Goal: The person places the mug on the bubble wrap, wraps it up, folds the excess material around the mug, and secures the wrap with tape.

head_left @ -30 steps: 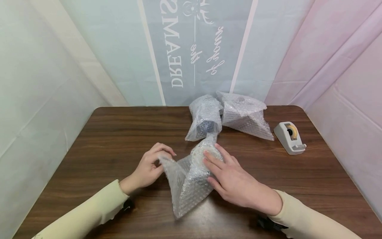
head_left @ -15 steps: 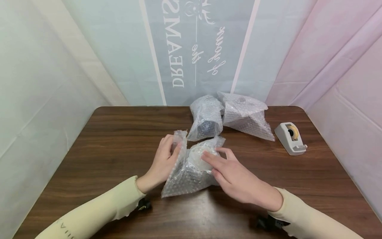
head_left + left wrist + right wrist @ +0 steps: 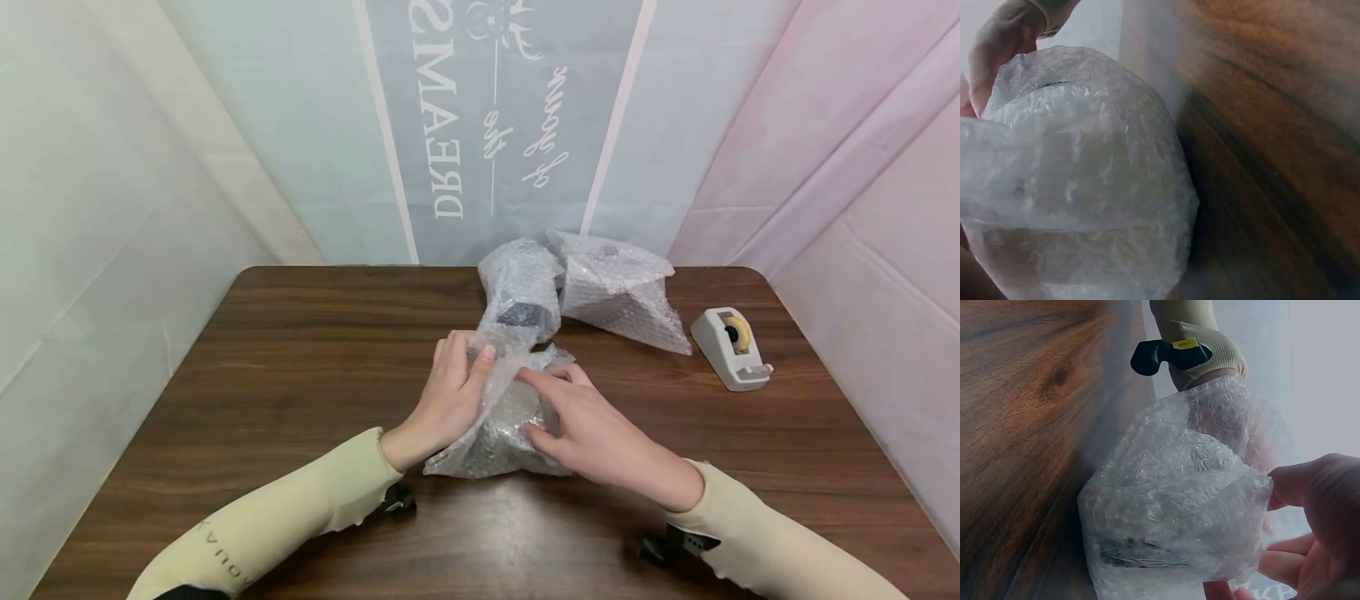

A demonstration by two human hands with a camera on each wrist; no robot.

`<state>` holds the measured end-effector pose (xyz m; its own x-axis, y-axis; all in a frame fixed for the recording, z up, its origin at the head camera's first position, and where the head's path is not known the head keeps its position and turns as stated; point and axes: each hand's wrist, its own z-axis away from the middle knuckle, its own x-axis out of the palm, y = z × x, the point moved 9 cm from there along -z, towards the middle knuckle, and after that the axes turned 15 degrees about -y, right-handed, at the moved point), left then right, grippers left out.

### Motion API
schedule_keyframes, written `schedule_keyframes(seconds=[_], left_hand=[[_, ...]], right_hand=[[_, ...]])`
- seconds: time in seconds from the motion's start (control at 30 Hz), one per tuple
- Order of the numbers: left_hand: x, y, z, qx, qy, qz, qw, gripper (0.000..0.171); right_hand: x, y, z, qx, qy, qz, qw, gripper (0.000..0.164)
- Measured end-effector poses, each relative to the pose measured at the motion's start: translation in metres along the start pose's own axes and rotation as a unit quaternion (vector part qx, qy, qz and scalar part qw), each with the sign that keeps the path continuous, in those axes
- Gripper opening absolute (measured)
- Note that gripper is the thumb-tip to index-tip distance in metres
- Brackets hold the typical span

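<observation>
In the middle of the table, a clear bubble-wrapped bundle [image 3: 501, 437] lies between both hands. What is inside is blurred by the wrap; a dark patch shows through in the right wrist view. The left hand [image 3: 452, 390] pinches a loose flap of bubble wrap [image 3: 501, 367] between thumb and fingers and has it folded over the bundle's top. From the other side, the right hand [image 3: 596, 429] holds the bundle, its fingers bent over the top and its thumb at the near side. Wrap fills much of the left wrist view, partly hiding the fingers.
Two more bubble-wrapped packages stand behind: one with a dark item [image 3: 521, 287] and a wider one [image 3: 618, 287]. A white tape dispenser [image 3: 731, 350] sits at the right of the wooden table [image 3: 315, 333]. Cloth walls enclose the back and sides.
The left hand has moved right and away from the body, carrying the flap up and over the bundle. The right hand has stayed on the bundle, its fingers now more bent.
</observation>
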<state>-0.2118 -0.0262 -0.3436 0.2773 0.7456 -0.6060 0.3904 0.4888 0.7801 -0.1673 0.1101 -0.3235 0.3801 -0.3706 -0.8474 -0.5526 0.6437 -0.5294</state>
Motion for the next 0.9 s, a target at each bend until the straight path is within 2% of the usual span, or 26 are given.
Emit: schedule_keyframes(seconds=[0.07,0.17,0.3,0.37,0.47,0.53,0.63,0.7,0.77,0.9], left_hand=[[0.004,0.006,-0.003,0.017,-0.016,-0.025,0.9994,0.029],[0.011,0.015,-0.006,0.044,-0.049,-0.077,0.9949,0.044],[0.02,0.024,-0.009,0.072,-0.095,-0.166,0.9789,0.063],[0.024,0.028,-0.008,0.088,-0.112,-0.212,0.967,0.066],[0.029,0.032,-0.008,0.11,-0.128,-0.271,0.9478,0.069],[0.032,0.033,-0.007,0.119,-0.136,-0.302,0.9362,0.074],[0.036,0.032,-0.008,0.125,-0.148,-0.334,0.9226,0.088],[0.037,0.032,-0.008,0.129,-0.151,-0.338,0.9199,0.095],[0.036,0.031,-0.008,0.135,-0.151,-0.328,0.9225,0.096],[0.031,0.03,-0.007,0.159,-0.136,-0.269,0.9402,0.088]], right_hand=[[0.0,0.004,-0.001,0.012,0.003,-0.012,1.0,0.061],[0.0,0.011,-0.002,0.022,0.011,-0.063,0.998,0.086],[0.001,0.022,-0.001,0.021,0.01,-0.151,0.988,0.121],[0.002,0.026,0.001,0.013,0.004,-0.193,0.981,0.118],[0.001,0.031,0.004,-0.003,0.01,-0.251,0.968,0.099],[0.002,0.034,0.005,-0.014,0.017,-0.301,0.953,0.082],[0.003,0.039,0.006,-0.016,0.034,-0.335,0.941,0.072],[0.003,0.04,0.007,-0.023,0.044,-0.334,0.941,0.075],[0.001,0.038,0.008,-0.043,0.051,-0.334,0.94,0.082],[0.001,0.039,0.008,-0.082,0.044,-0.362,0.927,0.086]])
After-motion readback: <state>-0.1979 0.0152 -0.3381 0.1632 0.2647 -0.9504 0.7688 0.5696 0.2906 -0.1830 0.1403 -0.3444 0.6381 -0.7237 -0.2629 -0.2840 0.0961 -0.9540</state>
